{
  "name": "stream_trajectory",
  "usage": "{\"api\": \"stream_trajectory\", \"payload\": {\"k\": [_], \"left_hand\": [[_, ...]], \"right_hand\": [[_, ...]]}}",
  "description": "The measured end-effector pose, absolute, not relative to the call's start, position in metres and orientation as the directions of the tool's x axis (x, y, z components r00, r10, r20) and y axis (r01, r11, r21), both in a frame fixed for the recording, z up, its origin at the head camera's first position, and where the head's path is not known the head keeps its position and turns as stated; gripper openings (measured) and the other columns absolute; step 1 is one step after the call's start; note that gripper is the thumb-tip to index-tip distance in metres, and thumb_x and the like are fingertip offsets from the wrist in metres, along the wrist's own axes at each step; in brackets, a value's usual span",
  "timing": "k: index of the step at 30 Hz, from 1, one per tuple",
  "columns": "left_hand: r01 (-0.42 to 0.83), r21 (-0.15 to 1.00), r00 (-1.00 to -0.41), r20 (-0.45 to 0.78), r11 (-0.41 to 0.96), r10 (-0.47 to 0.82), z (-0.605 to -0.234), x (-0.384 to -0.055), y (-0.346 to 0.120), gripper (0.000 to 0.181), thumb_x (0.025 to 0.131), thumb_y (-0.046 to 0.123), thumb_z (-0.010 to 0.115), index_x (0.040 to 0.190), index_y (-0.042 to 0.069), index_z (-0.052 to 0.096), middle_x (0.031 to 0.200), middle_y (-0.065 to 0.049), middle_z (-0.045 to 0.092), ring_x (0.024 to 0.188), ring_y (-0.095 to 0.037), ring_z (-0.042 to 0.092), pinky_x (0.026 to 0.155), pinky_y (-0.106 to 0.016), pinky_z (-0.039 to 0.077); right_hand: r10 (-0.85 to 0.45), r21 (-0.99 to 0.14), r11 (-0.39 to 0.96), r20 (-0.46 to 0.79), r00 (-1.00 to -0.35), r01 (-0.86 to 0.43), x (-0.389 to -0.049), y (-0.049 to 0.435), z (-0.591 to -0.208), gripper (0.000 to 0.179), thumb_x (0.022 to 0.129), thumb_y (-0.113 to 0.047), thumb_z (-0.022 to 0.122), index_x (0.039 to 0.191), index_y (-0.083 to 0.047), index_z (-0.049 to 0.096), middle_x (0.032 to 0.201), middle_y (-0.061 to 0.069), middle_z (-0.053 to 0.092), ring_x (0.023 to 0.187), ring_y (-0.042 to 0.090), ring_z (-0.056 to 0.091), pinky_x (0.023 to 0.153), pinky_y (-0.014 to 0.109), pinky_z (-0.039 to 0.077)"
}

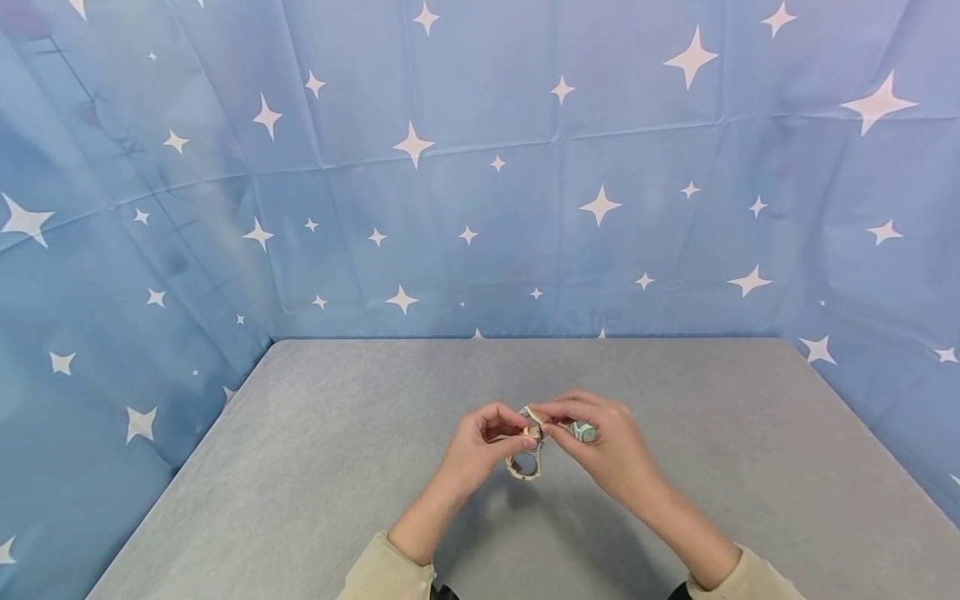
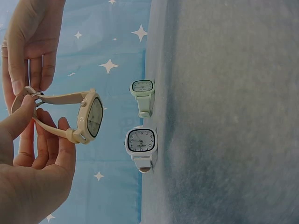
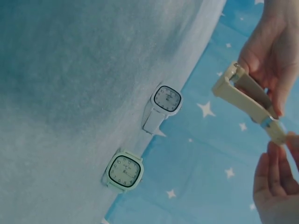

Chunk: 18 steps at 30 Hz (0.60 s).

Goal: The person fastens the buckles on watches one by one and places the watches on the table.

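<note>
A cream wristwatch (image 2: 91,119) with a squarish case hangs in the air between both hands, its strap bent into a loop. My left hand (image 1: 483,446) pinches the strap near the buckle with thumb and fingers. From the other side, the fingers and thumb of my right hand (image 1: 600,429) grip the strap's end. Strap and metal buckle meet between the fingertips in the left wrist view; fingers partly hide how they join. In the right wrist view, the wristwatch (image 3: 243,102) shows its strap side.
Beyond the hands, a white wristwatch (image 2: 141,141) and a pale green wristwatch (image 2: 142,86) rest side by side on the grey table (image 1: 337,467). A blue star-printed cloth (image 1: 480,192) stands behind the table and along its sides.
</note>
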<state>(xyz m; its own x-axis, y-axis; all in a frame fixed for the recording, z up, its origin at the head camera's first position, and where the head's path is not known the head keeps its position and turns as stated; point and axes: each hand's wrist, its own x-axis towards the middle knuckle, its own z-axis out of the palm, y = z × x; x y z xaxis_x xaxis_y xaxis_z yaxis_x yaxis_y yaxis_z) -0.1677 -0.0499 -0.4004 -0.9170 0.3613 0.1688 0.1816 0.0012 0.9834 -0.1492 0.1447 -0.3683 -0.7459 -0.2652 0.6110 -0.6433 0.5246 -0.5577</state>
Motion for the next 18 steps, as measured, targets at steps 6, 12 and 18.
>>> {"api": "stream_trajectory", "payload": {"k": [6,12,18], "left_hand": [[0.186,0.982,-0.924,0.176,-0.002,0.339,-0.4015,-0.1687,-0.0506,0.02,0.088,0.004,0.073,0.104,-0.007,0.066,0.105,-0.03,0.067,0.083,-0.003,0.065,0.076,-0.022,0.055],[0.184,0.983,-0.928,0.173,0.002,0.33,-0.4019,-0.1689,-0.051,0.019,0.088,0.003,0.073,0.103,-0.007,0.066,0.104,-0.029,0.067,0.083,-0.004,0.065,0.076,-0.021,0.054],[0.169,0.986,-0.933,0.159,0.003,0.322,-0.402,-0.1687,-0.0518,0.02,0.088,0.004,0.073,0.103,-0.006,0.066,0.104,-0.026,0.068,0.084,-0.005,0.065,0.077,-0.022,0.054]], "right_hand": [[-0.287,-0.517,0.567,0.605,-0.743,-0.641,-0.1502,0.1453,-0.3669,0.026,0.079,-0.001,0.081,0.099,-0.016,0.08,0.095,-0.006,0.075,0.082,0.008,0.07,0.068,0.023,0.057],[-0.316,-0.516,0.575,0.576,-0.754,-0.635,-0.1505,0.1461,-0.3647,0.021,0.079,-0.001,0.081,0.092,-0.017,0.08,0.091,-0.009,0.074,0.081,0.006,0.07,0.069,0.023,0.058],[-0.349,-0.49,0.598,0.554,-0.756,-0.634,-0.1494,0.1468,-0.3629,0.023,0.079,0.002,0.08,0.089,-0.019,0.079,0.09,-0.01,0.074,0.081,0.008,0.07,0.07,0.025,0.059]]}}
